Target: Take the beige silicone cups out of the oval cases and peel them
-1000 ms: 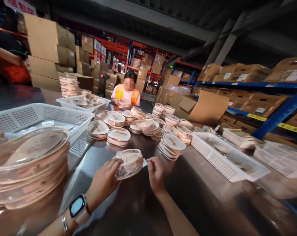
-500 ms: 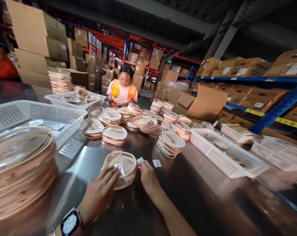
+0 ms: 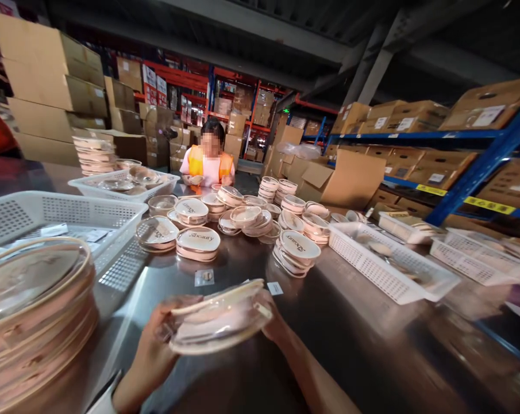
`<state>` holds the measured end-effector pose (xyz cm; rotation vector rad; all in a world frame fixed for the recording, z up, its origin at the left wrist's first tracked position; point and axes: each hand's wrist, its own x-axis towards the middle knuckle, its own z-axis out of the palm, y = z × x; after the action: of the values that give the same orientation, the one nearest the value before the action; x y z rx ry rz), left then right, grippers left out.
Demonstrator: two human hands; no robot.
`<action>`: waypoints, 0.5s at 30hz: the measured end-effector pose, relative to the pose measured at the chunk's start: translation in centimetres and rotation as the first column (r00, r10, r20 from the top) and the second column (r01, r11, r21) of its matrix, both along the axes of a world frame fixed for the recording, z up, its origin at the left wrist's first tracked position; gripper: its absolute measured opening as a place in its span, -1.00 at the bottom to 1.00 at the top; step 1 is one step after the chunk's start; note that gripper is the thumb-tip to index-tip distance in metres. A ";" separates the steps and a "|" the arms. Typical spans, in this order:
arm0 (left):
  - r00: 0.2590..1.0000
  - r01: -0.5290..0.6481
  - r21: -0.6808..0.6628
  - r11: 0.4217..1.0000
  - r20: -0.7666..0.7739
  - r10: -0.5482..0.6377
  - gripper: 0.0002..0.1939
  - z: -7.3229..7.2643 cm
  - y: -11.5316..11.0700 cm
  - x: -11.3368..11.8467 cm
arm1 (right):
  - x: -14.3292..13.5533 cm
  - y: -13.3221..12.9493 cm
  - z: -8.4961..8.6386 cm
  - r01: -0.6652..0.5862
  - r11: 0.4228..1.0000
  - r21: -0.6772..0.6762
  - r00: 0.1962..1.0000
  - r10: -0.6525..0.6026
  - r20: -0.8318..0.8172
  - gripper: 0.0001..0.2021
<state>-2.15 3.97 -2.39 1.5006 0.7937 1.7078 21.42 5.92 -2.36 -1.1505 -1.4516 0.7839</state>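
Observation:
A clear, rounded pouch with beige trim (image 3: 219, 322) is held up off the dark tabletop, tilted on its side and somewhat blurred. My left hand (image 3: 160, 339) grips its left end, fingers behind and thumb toward me. At the opposite end, my right hand (image 3: 273, 317) is closed on the pouch's edge; its fingertips are partly hidden. Just beyond the pouch lies a small clear packet (image 3: 204, 278) with a little item inside. A white card (image 3: 275, 288) rests on the table near my right hand.
Stacks of similar pouches (image 3: 198, 243) spread across the table's middle, with a tall stack (image 3: 35, 310) close on the left. White perforated baskets (image 3: 122, 253) stand left, and another basket (image 3: 372, 267) right. A co-worker in an orange vest (image 3: 211, 167) sits opposite.
The pouch has gone from lying on the table to being lifted and tipped between both hands. The small packet now lies on the table beyond it. The view has shifted slightly.

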 end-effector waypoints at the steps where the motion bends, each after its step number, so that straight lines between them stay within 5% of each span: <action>1: 0.997 -0.038 -0.007 0.999 -0.063 0.038 -0.62 0.0 0.4 -0.3 | 0.1 0.0 0.2 0.005 1.000 0.007 1.000 -0.005 -0.018 -0.64; 7: 0.938 -0.078 0.187 0.979 -0.319 0.136 -0.85 -0.3 1.8 -0.9 | 0.1 -0.3 1.0 0.022 0.992 0.125 0.999 -0.026 0.026 -0.63; 15: 0.892 -0.119 0.310 0.943 -0.385 0.239 -0.85 -0.6 1.7 -0.4 | -0.3 0.6 0.4 -0.151 0.987 -0.053 0.985 0.155 0.074 -0.78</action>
<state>-2.55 5.64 -2.94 2.0933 0.9663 1.7068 21.07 6.52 -1.91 -1.1259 -1.6087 0.8918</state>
